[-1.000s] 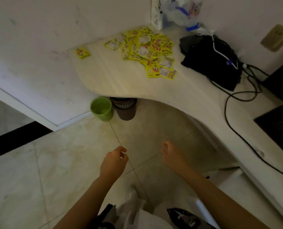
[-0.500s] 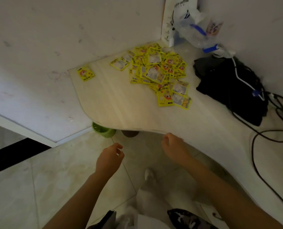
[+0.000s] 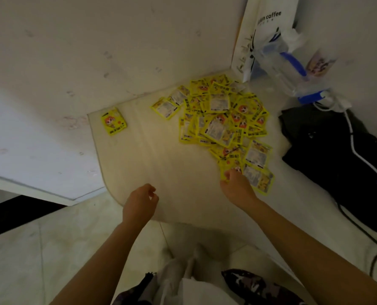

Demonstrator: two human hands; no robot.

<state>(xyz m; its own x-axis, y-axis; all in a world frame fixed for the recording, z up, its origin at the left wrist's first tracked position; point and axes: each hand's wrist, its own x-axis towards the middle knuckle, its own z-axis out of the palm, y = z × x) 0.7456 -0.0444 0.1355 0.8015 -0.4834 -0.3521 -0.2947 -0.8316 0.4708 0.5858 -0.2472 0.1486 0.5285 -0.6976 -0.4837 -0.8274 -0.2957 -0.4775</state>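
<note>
The pale desk [image 3: 161, 168] is carrying a pile of yellow packets [image 3: 222, 119] toward its back corner. The left hand [image 3: 140, 202] is hovering over the near edge, fingers loosely curled, holding nothing — the right hand [image 3: 237, 186] is pinching the pile's nearest packet [image 3: 230, 167].

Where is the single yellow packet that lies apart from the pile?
In the head view, the single yellow packet lies at the far left corner of the table, close to the wall, left of the pile.
</note>
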